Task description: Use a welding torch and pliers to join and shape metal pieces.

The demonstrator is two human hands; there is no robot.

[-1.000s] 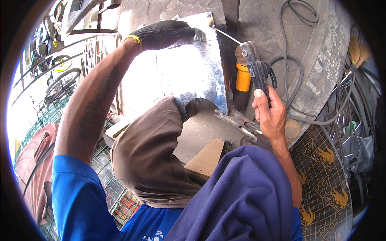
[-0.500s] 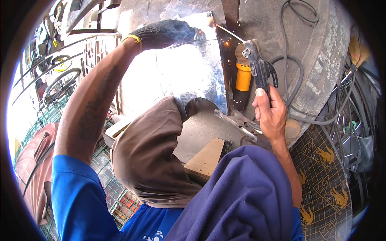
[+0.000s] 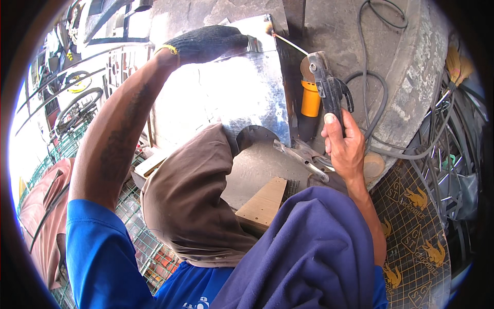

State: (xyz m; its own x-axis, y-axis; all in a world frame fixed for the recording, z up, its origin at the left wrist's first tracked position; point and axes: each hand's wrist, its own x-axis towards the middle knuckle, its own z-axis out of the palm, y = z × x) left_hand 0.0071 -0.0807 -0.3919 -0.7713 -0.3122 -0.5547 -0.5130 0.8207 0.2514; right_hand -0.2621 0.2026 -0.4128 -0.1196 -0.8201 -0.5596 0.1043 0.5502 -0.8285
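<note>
My right hand (image 3: 343,144) is closed around the handle of a black welding electrode holder (image 3: 329,85). A thin pale electrode (image 3: 291,44) sticks out of its jaw, up and to the left. The electrode's faintly glowing tip is at the far right corner of a shiny sheet-metal box (image 3: 257,92), by a scorched brown spot. On top of that box lies my left hand (image 3: 208,44) in a dark knit glove with a yellow cuff. Its fingers are closed at a small ridged metal piece (image 3: 253,44) near the corner.
Right of the box stands a yellow-and-black angle grinder (image 3: 310,100) with its disc up. A grey cable (image 3: 383,92) loops over the concrete. Metal pliers-like clamp (image 3: 303,160) and a wooden board (image 3: 263,203) lie near my knees. A broom (image 3: 458,67) and metal scrap are far right.
The bright sparks and the smoke by the box corner are gone, leaving a small glow at the electrode tip. My right hand and the holder have shifted slightly left. My left hand stays put.
</note>
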